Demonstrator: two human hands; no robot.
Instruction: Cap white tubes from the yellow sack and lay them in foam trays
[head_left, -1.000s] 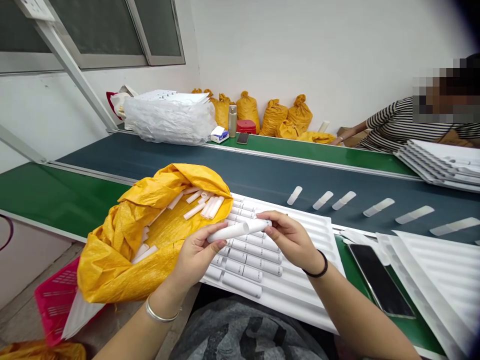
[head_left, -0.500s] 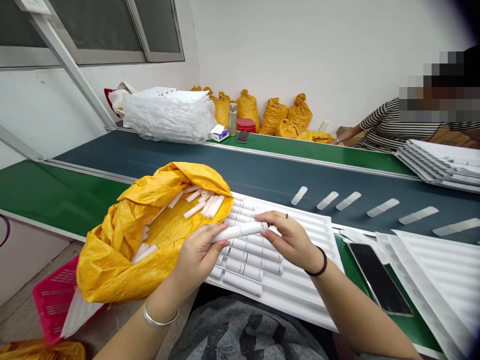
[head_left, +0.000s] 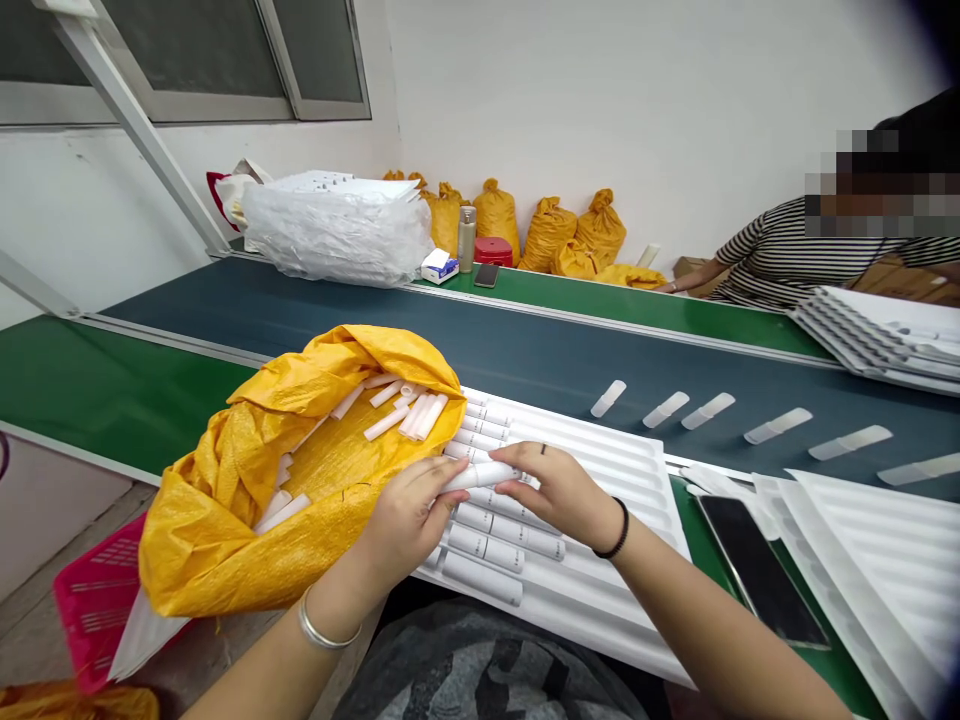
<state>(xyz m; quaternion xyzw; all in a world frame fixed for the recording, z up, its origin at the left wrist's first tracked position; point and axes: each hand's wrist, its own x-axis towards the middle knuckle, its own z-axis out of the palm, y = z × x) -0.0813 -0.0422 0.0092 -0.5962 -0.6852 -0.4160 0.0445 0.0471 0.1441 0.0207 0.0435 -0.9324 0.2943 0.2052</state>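
Observation:
Both my hands hold one white tube [head_left: 484, 474] just above the left part of a white grooved tray [head_left: 615, 470]. My left hand [head_left: 409, 515] pinches its left end, my right hand [head_left: 559, 490] its right end. Several white tubes [head_left: 499, 520] lie in the tray's grooves below my fingers. An open yellow woven sack [head_left: 285, 470] lies left of the tray, with loose white tube pieces [head_left: 409, 410] inside.
A dark conveyor belt [head_left: 450, 340] carries several white tubes [head_left: 709, 410] at the right. A black phone [head_left: 757, 570] and more white trays [head_left: 885, 540] lie to my right. Another person in a striped top [head_left: 795, 255] sits across, beside stacked trays [head_left: 877, 335]. Yellow sacks [head_left: 547, 235] line the wall.
My hands pushed the two tube halves together into a shorter piece and lowered it toward the tray. The tubes on the belt drifted slightly right.

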